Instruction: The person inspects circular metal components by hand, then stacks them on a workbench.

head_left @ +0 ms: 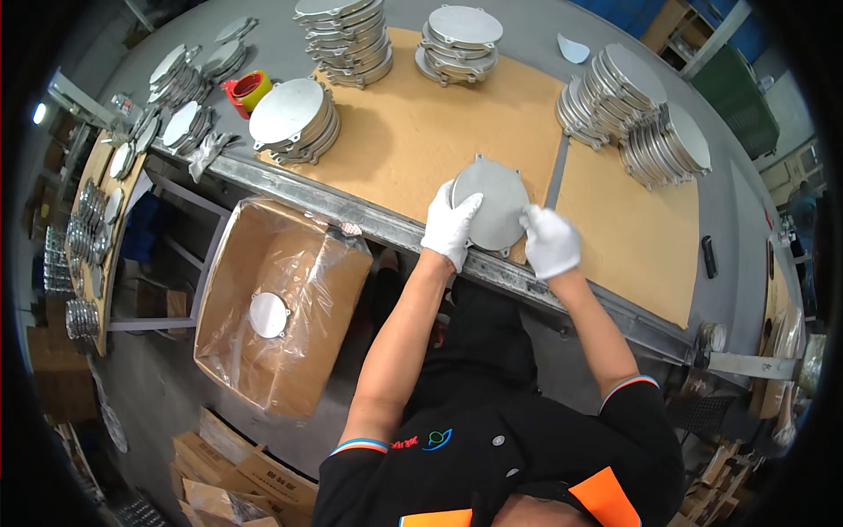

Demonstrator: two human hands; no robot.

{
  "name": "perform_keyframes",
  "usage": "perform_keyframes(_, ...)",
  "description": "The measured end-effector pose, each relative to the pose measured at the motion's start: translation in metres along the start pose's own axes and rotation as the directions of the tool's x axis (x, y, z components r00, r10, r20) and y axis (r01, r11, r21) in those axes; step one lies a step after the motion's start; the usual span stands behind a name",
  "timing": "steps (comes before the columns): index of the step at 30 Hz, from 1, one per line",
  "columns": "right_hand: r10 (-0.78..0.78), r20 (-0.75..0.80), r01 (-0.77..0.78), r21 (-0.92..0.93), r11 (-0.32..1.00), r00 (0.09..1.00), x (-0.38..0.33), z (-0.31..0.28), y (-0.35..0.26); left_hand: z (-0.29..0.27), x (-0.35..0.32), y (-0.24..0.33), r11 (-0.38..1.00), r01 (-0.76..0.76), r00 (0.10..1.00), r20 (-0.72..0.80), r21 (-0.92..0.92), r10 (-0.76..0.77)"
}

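head view: the left hand (pixel 450 227), partly closed, holds the plate (pixel 496 206) near the front edge of the table (pixel 527 44), thumb over its face, likely to steady it; the sheet (pixel 413 145) perhaps prevents scratches. the right hand (pixel 551 241) curls at the plate's right rim, any pinch unclear. shirt (pixel 571 439) and lower box (pixel 285 479) bear lettering.

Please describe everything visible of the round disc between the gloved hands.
The round disc looks like grey metal, with small rim lugs; its plain face toward the camera, tilt unclear. It is near the bench's front edge. The left grip holds its left side, thumb on the face; the right grip is at its right rim.
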State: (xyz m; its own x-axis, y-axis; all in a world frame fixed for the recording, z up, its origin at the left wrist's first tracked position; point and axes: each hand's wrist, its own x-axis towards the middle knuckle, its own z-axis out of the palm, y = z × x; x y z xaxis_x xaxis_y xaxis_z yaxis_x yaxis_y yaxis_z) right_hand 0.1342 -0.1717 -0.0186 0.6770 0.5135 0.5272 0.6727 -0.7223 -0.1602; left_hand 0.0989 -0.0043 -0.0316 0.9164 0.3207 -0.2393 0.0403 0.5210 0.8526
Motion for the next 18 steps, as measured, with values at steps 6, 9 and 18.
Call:
perform_keyframes(6, -0.045, 0.062, 0.05, -0.087, 0.995, 0.997, -0.005, -0.004, -0.014, -0.004, 0.0, 0.003, 1.0, 0.019, 0.999, -0.026, -0.009, -0.019)
perform_keyframes(9, -0.05, 0.014, 0.051, -0.085, 0.995, 0.999, -0.006, -0.003, -0.009, 0.002, -0.003, 0.005, 1.0, -0.015, 1.0, -0.02, 0.012, 0.016)
perform_keyframes(18, -0.028, 0.147, 0.034, -0.043, 0.999, 0.989, -0.008, -0.008, -0.009, -0.005, 0.003, -0.001, 1.0, -0.014, 0.999, -0.034, 0.026, 0.015)
